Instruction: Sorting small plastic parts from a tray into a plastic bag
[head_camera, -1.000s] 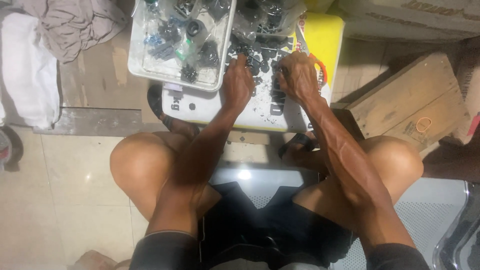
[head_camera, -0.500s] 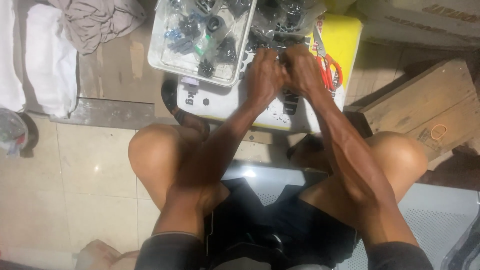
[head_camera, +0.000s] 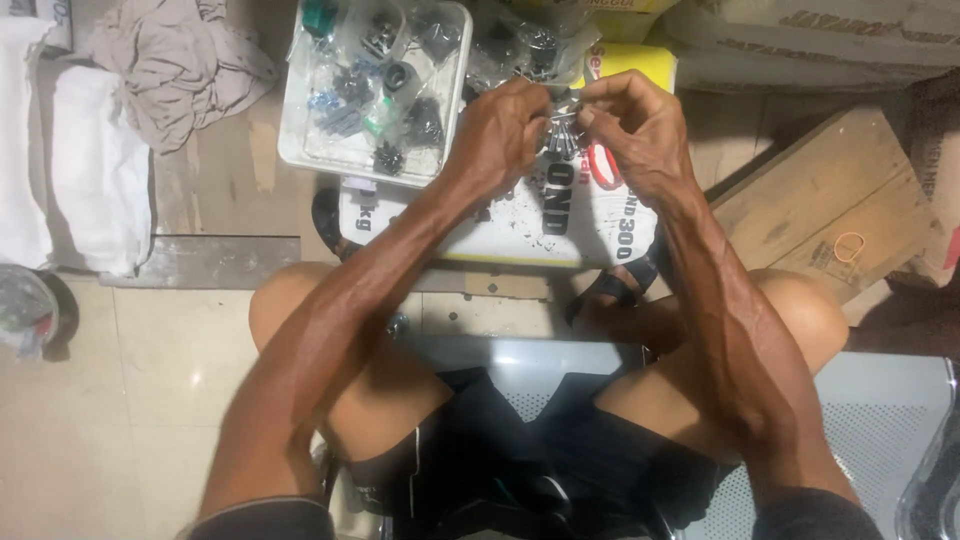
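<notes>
My left hand (head_camera: 505, 135) and my right hand (head_camera: 635, 130) meet above a white and yellow sack (head_camera: 520, 225) on the floor. Both pinch a small clear plastic bag of metal screws (head_camera: 562, 128) between their fingertips. Loose dark screws and bits lie scattered on the sack under the hands. A white plastic tray (head_camera: 295, 150) with several small bags of hardware stands just left of my left hand.
I sit on a perforated metal bench (head_camera: 870, 430) with knees apart and sandalled feet by the sack. A wooden crate (head_camera: 830, 205) lies at right, cardboard boxes (head_camera: 820, 40) behind it. Grey cloth (head_camera: 180, 65) and white sacks (head_camera: 95, 170) lie at left.
Both hands have come up off the sack and drawn together, now pinching the small bag of screws between them. The view has shifted slightly to the left.
</notes>
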